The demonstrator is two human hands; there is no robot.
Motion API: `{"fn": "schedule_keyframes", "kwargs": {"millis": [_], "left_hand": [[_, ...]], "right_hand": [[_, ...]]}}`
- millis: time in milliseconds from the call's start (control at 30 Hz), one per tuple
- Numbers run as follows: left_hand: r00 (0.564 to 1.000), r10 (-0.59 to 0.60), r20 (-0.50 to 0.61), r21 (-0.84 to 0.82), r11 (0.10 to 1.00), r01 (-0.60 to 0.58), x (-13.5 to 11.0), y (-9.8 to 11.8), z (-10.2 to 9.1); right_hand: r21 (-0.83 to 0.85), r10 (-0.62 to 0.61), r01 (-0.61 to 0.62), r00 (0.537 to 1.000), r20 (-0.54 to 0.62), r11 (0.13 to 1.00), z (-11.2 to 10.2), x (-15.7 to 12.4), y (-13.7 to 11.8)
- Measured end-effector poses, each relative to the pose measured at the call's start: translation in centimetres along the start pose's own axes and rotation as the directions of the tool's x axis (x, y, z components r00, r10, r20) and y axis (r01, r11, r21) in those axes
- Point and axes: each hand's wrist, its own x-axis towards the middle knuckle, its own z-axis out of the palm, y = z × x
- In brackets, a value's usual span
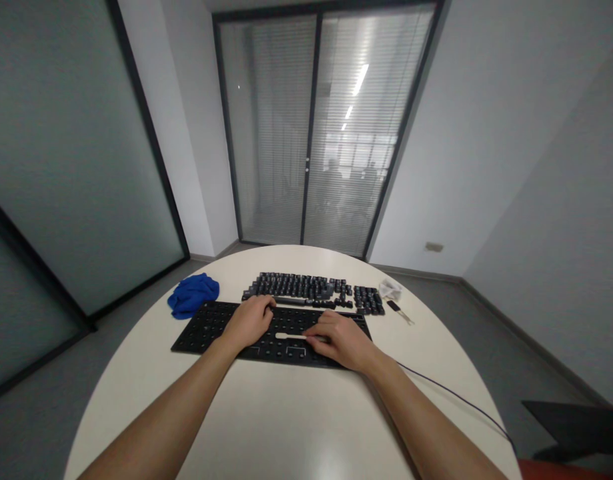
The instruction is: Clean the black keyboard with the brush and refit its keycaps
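Observation:
A black keyboard base (pixel 206 330) with its keycaps removed lies on the round white table (pixel 286 413). My left hand (pixel 249 320) rests on the base with fingers curled down, pressing on it. Over the base's right part, my right hand (pixel 339 339) is closed round the handle of a thin white tool (pixel 289 336), whose tip points left. Behind the base, the removed dark keycaps (pixel 306 288) lie set out in rows on the table.
A crumpled blue cloth (pixel 192 295) lies at the left of the base. A small clear bag (pixel 389 288) and a keycap puller (pixel 399 310) sit at the right. The keyboard's cable (pixel 451 393) runs off the table's right edge. A dark chair part (pixel 576 420) stands at lower right.

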Motion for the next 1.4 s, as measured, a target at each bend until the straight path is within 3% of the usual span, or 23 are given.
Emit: {"fn": "schedule_keyframes", "kwargs": {"millis": [567, 1400], "left_hand": [[1.0, -0.003, 0.01, 0.01, 1.0, 0.003, 0.0, 0.0, 0.0], [1.0, 0.012, 0.002, 0.028, 1.0, -0.012, -0.1, 0.5, -0.4]], "right_hand": [[0.103, -0.08, 0.077, 0.997, 0.025, 0.992, -0.5, -0.2, -0.5], [0.017, 0.016, -0.016, 1.0, 0.018, 1.0, 0.0, -0.4, 0.5]]}}
